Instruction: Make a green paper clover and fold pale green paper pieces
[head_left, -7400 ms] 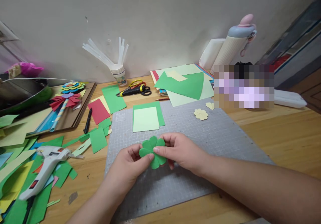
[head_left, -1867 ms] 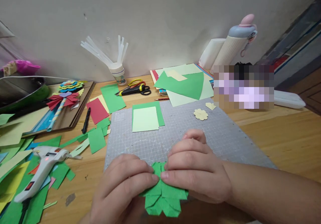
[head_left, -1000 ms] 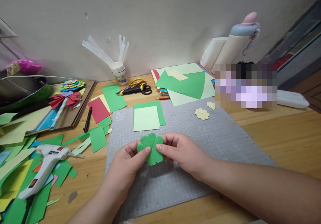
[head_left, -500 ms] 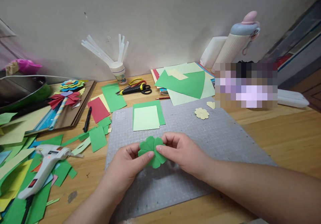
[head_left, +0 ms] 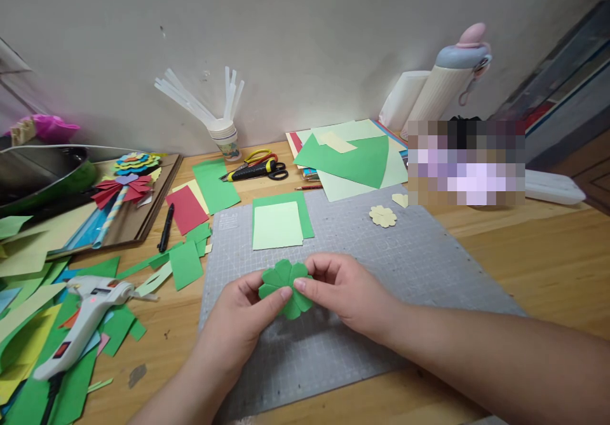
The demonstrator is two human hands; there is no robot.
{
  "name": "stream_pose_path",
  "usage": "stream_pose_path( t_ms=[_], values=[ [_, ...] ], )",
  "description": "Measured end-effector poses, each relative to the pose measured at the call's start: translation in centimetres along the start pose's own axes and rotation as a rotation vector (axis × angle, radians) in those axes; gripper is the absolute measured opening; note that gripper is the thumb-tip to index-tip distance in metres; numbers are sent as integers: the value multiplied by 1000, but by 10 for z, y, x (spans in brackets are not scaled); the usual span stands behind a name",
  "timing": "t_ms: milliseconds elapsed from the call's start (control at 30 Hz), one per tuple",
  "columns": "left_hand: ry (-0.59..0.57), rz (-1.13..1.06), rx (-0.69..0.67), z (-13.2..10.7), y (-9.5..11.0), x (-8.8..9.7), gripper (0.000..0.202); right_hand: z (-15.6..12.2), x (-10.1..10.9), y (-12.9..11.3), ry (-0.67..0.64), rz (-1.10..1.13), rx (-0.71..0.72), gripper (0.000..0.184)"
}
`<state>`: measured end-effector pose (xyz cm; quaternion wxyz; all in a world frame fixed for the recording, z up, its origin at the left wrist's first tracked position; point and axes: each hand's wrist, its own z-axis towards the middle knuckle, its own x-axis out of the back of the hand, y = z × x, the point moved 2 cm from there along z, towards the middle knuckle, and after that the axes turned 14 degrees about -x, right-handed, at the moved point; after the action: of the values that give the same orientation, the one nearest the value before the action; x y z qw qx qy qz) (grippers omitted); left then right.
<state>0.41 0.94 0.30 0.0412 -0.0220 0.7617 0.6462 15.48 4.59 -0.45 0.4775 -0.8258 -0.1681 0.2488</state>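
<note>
A green paper flower (head_left: 284,283) with rounded petals is held a little above the grey cutting mat (head_left: 381,266). My left hand (head_left: 241,323) pinches its left side, thumb on the front face. My right hand (head_left: 345,291) pinches its right side in the same way. Both hands are closed on the flower. Just behind it on the mat lies a pale green square on a darker green sheet (head_left: 279,223).
A white glue gun (head_left: 81,320) lies among paper scraps at the left. Scissors (head_left: 260,168), a cup of glue sticks (head_left: 226,139), a black pen (head_left: 165,228), stacked coloured sheets (head_left: 352,158), a small yellow paper flower (head_left: 382,216) and a bottle (head_left: 441,88) sit further back.
The flower was close to the camera about two seconds ago, then went back out over the mat. Over the last half second it has turned slightly between my fingers.
</note>
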Motion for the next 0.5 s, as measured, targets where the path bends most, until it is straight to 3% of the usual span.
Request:
stream_pose_path(
  t_ms=[67, 133, 200, 267, 367, 433, 500],
  values=[
    [-6, 68, -31, 0, -1, 0, 19, 0, 0, 1, -6, -1, 9, 29],
    [13, 231, -161, 0, 2, 3, 14, 0, 1, 0, 26, 7, 35, 28],
    [48, 492, -471, -3, 12, 7, 8, 0, 5, -2, 97, 75, 55, 27],
    [46, 775, -899, -11, 25, 9, 10, 0, 9, -3, 93, 205, -8, 31],
    [-5, 1018, -1397, -26, 38, 8, 18, 0, 8, -2, -254, 385, -352, 42],
    [-8, 1079, -1543, -32, 40, 8, 15, -4, 4, -1, -510, 425, -559, 38],
    [-10, 1109, -1599, -35, 36, 9, 14, -7, 2, -1, -626, 406, -615, 30]
  ],
)
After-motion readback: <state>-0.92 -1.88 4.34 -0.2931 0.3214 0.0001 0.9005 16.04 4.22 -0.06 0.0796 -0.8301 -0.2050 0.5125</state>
